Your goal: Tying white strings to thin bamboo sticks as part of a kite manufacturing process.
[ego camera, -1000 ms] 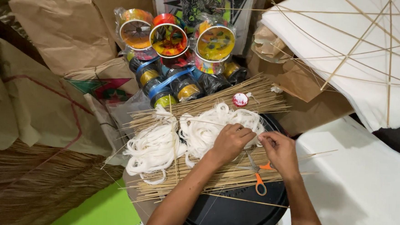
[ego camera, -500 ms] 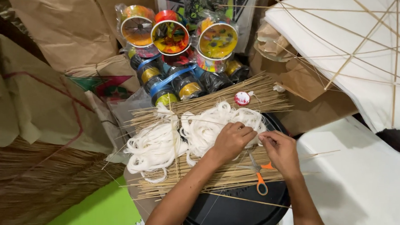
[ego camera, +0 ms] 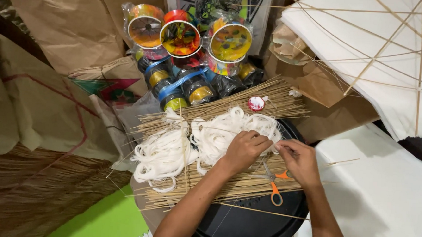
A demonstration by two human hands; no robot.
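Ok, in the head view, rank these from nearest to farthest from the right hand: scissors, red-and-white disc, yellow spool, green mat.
1. Scissors: just below the right hand, lying on the bamboo sticks.
2. Red-and-white disc: above and left, on the upper sticks.
3. Yellow spool: farther up, at the back among the other spools.
4. Green mat: far lower left, on the floor.

Both forearms reached up from the near edge. The left hand point(ego camera: 244, 149) lay knuckles-up with fingers curled, its fingertips meeting the right hand's point(ego camera: 299, 160) pinched fingers.
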